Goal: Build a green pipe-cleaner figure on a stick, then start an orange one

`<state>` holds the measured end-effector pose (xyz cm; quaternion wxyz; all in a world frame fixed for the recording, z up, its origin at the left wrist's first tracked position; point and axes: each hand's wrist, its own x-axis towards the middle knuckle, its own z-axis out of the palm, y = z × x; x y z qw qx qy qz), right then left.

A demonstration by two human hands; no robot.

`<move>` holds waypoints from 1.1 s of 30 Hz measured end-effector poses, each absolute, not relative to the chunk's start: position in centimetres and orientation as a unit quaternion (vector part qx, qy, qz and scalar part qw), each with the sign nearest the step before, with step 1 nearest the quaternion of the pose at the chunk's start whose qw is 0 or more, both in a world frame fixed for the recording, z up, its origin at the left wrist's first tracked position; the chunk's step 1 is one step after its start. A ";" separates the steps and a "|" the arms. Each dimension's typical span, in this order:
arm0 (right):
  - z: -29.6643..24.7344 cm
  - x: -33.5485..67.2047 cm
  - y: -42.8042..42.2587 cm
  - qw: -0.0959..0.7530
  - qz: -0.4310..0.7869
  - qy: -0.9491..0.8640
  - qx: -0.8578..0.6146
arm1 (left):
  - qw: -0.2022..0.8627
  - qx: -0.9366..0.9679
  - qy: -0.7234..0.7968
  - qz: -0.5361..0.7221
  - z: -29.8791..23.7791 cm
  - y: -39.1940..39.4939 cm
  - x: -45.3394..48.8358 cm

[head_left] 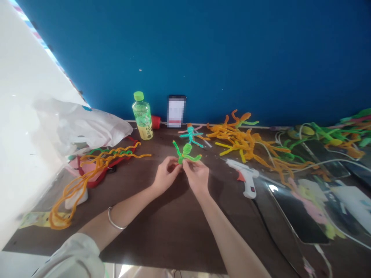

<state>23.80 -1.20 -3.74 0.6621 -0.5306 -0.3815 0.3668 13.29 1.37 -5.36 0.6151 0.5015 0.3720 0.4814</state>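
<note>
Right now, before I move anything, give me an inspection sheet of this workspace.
Surface: dark wooden tabletop.
Job's things: green pipe-cleaner figure.
Grippers: left hand and right hand both pinch the figure.
Clutter: orange pipe cleaners, white hot glue gun, green-capped bottle, white plastic bag.
Cables: white cord running across the right side.
Surroundings: blue wall behind the table.

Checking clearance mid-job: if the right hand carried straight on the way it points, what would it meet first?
The right hand would meet the green pipe-cleaner figure, which it already touches; past that, probably the teal pipe-cleaner figure, though depth is unclear.
</note>
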 end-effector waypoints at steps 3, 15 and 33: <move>-4.0 23.8 -1.3 0.650 0.335 -0.407 -0.547 | 0.617 0.498 0.371 0.484 -5.1 1.3 13.2; -4.6 24.8 -1.4 0.576 0.213 -0.548 -0.568 | 0.681 0.431 0.326 0.494 -5.0 1.9 13.1; -4.6 25.2 -0.7 0.646 0.487 -0.358 -0.467 | 0.924 0.154 0.160 0.311 -4.1 2.3 11.9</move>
